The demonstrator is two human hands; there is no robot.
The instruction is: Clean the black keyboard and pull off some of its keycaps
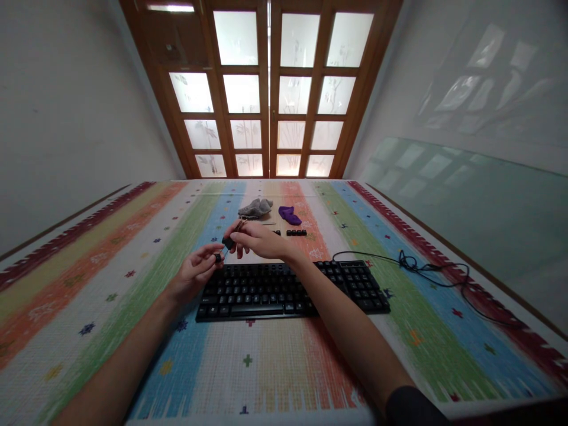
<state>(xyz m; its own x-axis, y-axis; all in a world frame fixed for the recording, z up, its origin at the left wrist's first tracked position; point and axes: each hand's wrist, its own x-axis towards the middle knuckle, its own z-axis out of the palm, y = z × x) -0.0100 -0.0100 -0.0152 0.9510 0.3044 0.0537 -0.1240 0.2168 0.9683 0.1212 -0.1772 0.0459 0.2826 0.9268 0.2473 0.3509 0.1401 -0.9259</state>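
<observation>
A black keyboard (288,289) is lying in the middle of the frame on a table covered with a striped cloth (133,284) in many colours. Both hands are hovering just above the top left corner of the keyboard.

The left hand (195,273) is sitting left of the middle of the frame. Its thumb and first finger are pinching a tiny black keycap (218,257). The other fingers are curling in loosely.

The right hand (260,239) is reaching over from the right, a little higher in the frame. Its fingertips are pinching a small dark thing (228,242), which is too small to name for sure. A thin part seems to be sticking up from it, but it is too blurry to tell. The two hands are very close together, and the small dark thing is almost touching the keycap.

A black cable (426,273) is running from the back of the keyboard out to the right side of the frame, where it is looping and bunching up on the cloth.

Higher up, near the middle of the frame, a grey rag (255,207) is lying crumpled on the table. Just to its right a purple cloth (289,215) is lying too. Below the purple cloth, a short row of black keycaps (296,232) is sitting on the table, just past the right hand.

At the top of the frame, a wooden door with frosted glass panes (266,89) is glowing with light.
</observation>
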